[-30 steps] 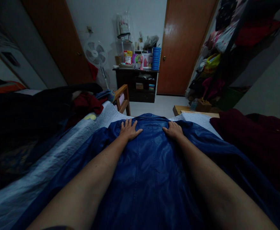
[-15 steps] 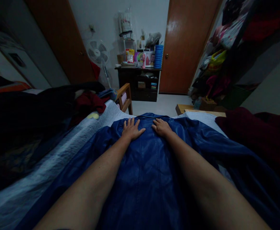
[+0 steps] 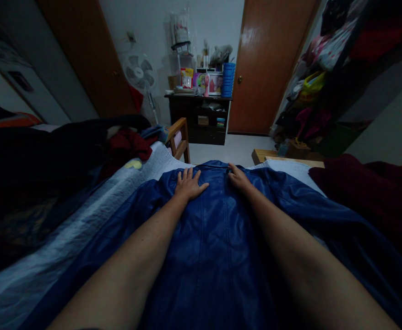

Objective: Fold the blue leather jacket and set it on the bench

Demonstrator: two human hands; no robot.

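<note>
A dark blue leather-look jacket (image 3: 214,238) lies spread with its seamed panel facing up, its collar at the far end and its sleeves out to both sides. My left hand (image 3: 189,184) rests flat on the jacket just below the collar, on the left, fingers spread and holding nothing. On the right, my right hand (image 3: 239,178) is at the collar's edge, its fingers curled in and closed on the jacket there. Part of its fingertips is hidden.
The jacket lies on a bed with a pale sheet (image 3: 139,183). Dark and red clothes (image 3: 128,146) are heaped at left, a maroon garment (image 3: 366,188) at right. Beyond stand a wooden bed post (image 3: 183,137), a white fan (image 3: 139,73) and a dark cabinet (image 3: 180,114).
My right hand has moved slightly forward and right, from lying on the jacket to the collar's edge, and its fingers have closed there. My left hand has stayed in place.
</note>
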